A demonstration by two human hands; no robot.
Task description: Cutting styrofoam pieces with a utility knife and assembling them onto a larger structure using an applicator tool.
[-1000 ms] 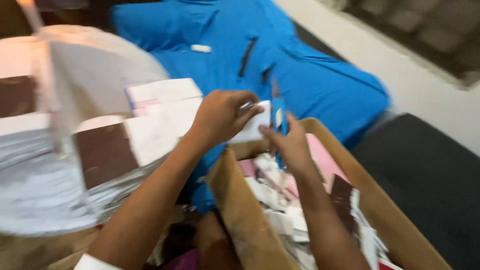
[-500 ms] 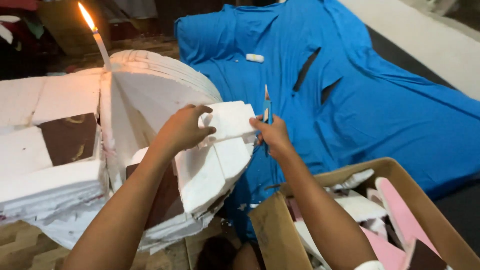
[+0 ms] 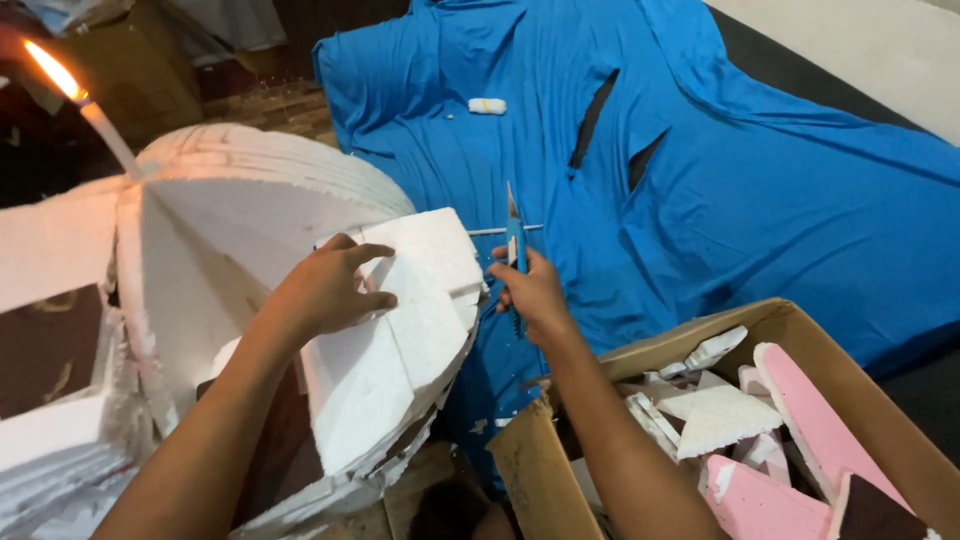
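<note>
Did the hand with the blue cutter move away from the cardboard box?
Yes. A second ago the right hand was over the cardboard box. Now it holds the blue cutter up and to the left of the box, beside the white foam block.

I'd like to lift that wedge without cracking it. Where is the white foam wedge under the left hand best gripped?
Probably by its thick outer edge, coming from the right, cloth side. The white foam wedge leans on the round foam structure, so that edge is free. The left hand lies flat on top; the right hand holds a blue cutter.
</note>
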